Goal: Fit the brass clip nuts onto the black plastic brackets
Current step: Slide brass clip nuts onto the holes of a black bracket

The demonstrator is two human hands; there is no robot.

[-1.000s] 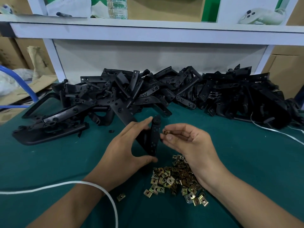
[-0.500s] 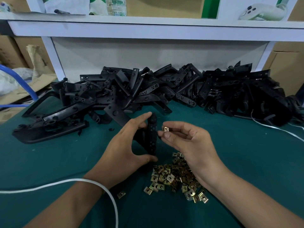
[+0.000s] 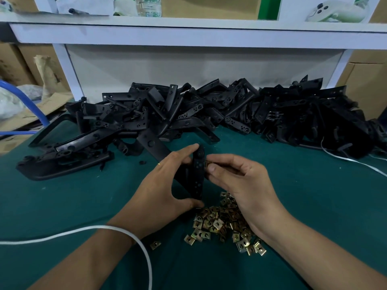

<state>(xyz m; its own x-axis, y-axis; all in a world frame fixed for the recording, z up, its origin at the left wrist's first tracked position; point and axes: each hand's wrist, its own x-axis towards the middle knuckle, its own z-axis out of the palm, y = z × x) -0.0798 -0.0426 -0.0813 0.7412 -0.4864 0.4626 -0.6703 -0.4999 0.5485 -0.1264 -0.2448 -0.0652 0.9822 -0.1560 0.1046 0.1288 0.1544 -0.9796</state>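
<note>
Head view: left hand spread wide in a C, index fingertip on the upper end of one black plastic bracket, thumb tip under its lower end, bracket stood nearly upright on the green mat between the two. Right hand just beside the bracket's right edge, fingers curled, thumb and forefinger pinching one brass clip nut against that edge; only a sliver of the nut visible, seated or not cannot be told. Below the right palm, a loose heap of brass clip nuts flat on the mat, several dozen, too overlapped for an exact count; one stray nut apart to the left of the heap, near a white cord looped across the left wrist. Behind the hands, a long pile of black brackets across the back of the mat, dozens, tangled, uncountable. At the left end of that pile, larger black moulded parts, number unclear. A second white cord trailing off the right end of the pile. No bins or trays on the mat; parts lying bare on it. Above, a white shelf holding one clear plastic bottle, white bags or papers and one pale controller-like object. Cardboard boxes at both sides, contents hidden. One blue tube arching at far left.
</note>
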